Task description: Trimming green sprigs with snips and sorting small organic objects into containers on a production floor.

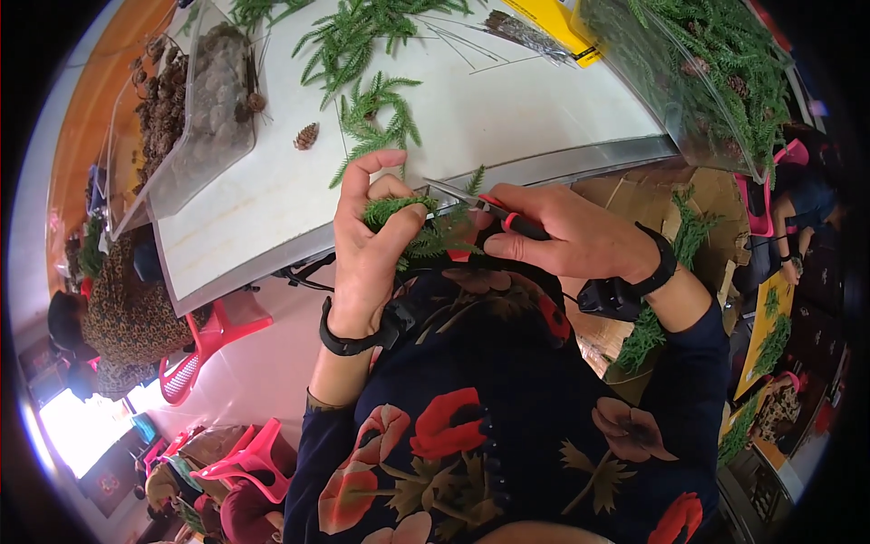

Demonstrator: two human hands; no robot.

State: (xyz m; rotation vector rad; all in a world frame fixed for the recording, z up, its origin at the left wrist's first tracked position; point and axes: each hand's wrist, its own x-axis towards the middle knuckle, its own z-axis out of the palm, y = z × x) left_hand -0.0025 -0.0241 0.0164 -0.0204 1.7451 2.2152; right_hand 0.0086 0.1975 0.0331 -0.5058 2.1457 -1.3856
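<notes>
Above the near edge of the white table, my left hand pinches a bunch of green needle sprigs between thumb and fingers, its index finger raised and curled. My right hand is closed round scissors with red and black handles. Their metal blades point left, close beside the bunch, and one thin green tip stands up next to them. Just beyond my left hand, a garland of green sprigs runs up the table. A small brown pine cone lies left of it.
A clear bin of brown cones stands at left, another clear bin of greenery at right. Thin wires lie near a yellow packet. Cardboard is at right below the table. Pink chairs and other people are around.
</notes>
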